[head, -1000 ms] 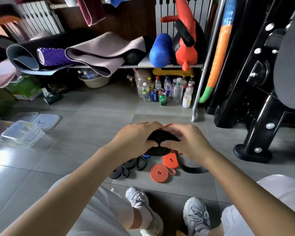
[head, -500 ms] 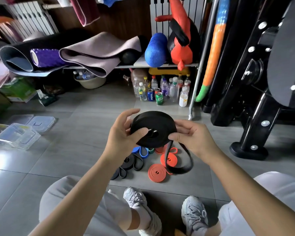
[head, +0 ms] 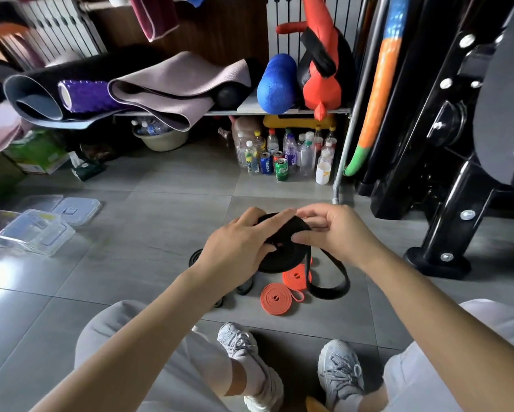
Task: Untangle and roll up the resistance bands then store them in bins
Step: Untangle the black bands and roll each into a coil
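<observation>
A wide black resistance band (head: 282, 257) is wound into a thick roll held above the floor. My left hand (head: 237, 248) grips the roll from the left, thumb near its centre. My right hand (head: 333, 233) pinches it from the right at the top edge. A loose black tail (head: 330, 288) hangs from the roll down to the floor in a loop. Under the roll lie two rolled orange bands (head: 276, 298), and dark bands (head: 243, 288) are partly hidden behind my left wrist.
Clear plastic bins with lids (head: 35, 230) sit on the tiled floor at the left. Bottles and cans (head: 282, 162) stand under a shelf of mats and rollers (head: 160, 87). A black machine base (head: 440, 257) stands at the right. My shoes (head: 339, 373) are below.
The roll tipped from facing me to lying flatter and lower. Both hands closed in over it, and the hanging tail swung right.
</observation>
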